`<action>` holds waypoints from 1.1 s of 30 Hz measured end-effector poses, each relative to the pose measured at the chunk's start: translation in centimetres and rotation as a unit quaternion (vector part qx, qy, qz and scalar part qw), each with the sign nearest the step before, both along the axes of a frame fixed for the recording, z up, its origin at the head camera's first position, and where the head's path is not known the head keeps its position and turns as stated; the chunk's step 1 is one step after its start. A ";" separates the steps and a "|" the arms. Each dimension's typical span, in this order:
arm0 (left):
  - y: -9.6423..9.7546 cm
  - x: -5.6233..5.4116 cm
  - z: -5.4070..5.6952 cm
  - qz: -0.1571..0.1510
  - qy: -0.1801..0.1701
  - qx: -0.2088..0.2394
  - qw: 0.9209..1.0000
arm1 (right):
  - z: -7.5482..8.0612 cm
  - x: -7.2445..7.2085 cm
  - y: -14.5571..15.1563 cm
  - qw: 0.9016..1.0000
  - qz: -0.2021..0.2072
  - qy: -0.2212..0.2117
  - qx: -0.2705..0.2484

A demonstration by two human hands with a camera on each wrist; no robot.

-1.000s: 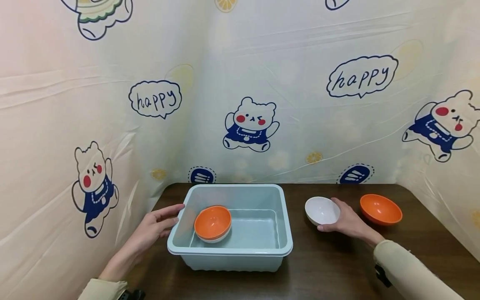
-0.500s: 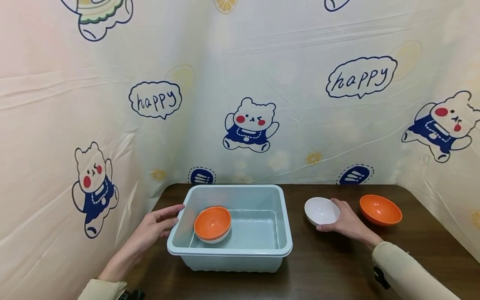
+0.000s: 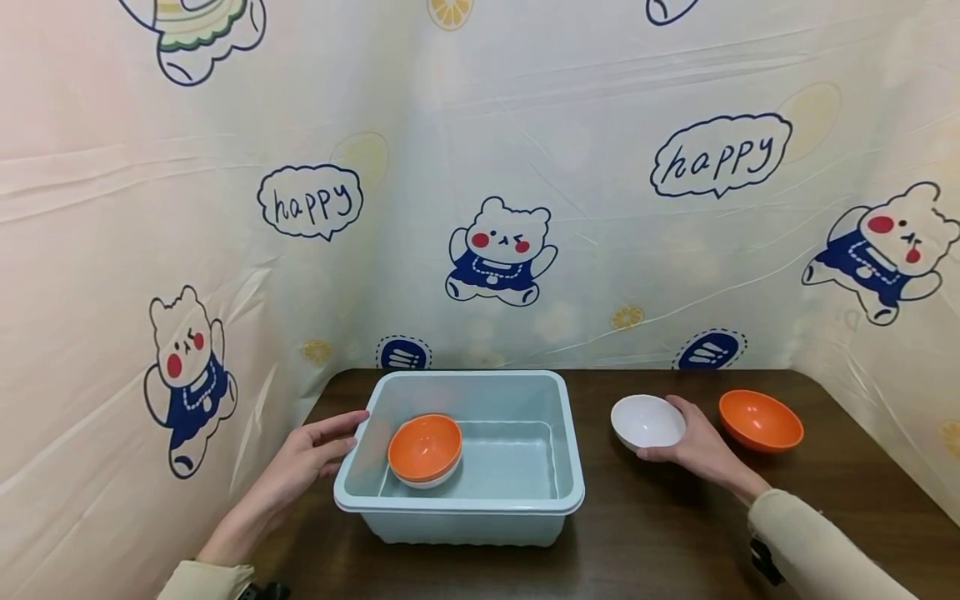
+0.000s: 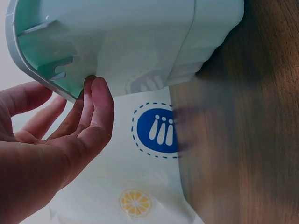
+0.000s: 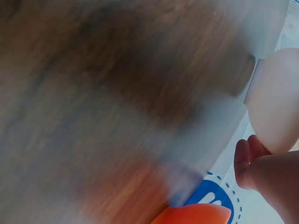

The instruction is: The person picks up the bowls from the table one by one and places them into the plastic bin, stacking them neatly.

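My left hand is at the left side of a pale blue plastic basin, its fingertips touching the rim and outer wall. In the left wrist view, the fingers lie under the basin's rim. Inside the basin, at its left, an orange bowl sits in a white bowl. On the right, my right hand grips another white bowl by its right side, thumb toward the front. Whether this bowl touches the table is hard to tell.
Another orange bowl stands to the right of my right hand. The dark wooden table is backed by a printed cloth that also hangs along both sides.
The white bowl in my right hand has shifted very slightly to the right along with the hand. My left hand and the basin have stayed in place.
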State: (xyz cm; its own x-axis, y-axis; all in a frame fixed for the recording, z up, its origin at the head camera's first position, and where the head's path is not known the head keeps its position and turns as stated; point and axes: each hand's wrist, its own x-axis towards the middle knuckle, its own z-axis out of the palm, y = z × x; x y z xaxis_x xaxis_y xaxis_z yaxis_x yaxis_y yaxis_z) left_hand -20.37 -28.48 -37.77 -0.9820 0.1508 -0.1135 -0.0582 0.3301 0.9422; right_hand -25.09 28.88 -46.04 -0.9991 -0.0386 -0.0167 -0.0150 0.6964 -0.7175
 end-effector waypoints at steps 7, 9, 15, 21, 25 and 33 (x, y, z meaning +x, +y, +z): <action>0.0 -0.1 0.0 -0.002 0.002 0.002 1.000 | 0.2 0.3 0.5 1.000 -0.005 0.004 -0.011; 0.0 -0.1 0.0 -0.001 0.002 0.002 1.000 | 0.4 0.5 0.5 1.000 -0.007 0.003 -0.016; 0.0 -0.1 -0.1 0.001 0.003 -0.002 1.000 | 1.1 1.1 0.3 1.000 -0.005 0.001 -0.029; 0.0 -0.2 -0.2 0.004 0.001 -0.004 1.000 | 1.8 1.8 -0.3 0.999 0.005 0.020 -0.042; 0.0 -0.1 -0.1 0.004 0.001 -0.002 1.000 | 2.2 2.4 -0.6 0.998 0.013 0.036 -0.046; 0.0 0.0 -0.1 0.001 0.003 0.004 1.000 | 2.9 3.6 -1.2 0.997 0.022 0.057 -0.052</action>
State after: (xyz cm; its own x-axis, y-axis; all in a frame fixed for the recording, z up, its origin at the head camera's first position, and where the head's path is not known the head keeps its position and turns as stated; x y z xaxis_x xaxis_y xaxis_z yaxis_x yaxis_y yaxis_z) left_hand -20.38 -28.51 -37.91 -0.9830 0.1497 -0.1065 -0.0532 0.3227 0.9450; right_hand -21.44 27.68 -43.12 -0.9917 -0.0772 0.1028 -0.1286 0.6160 -0.7771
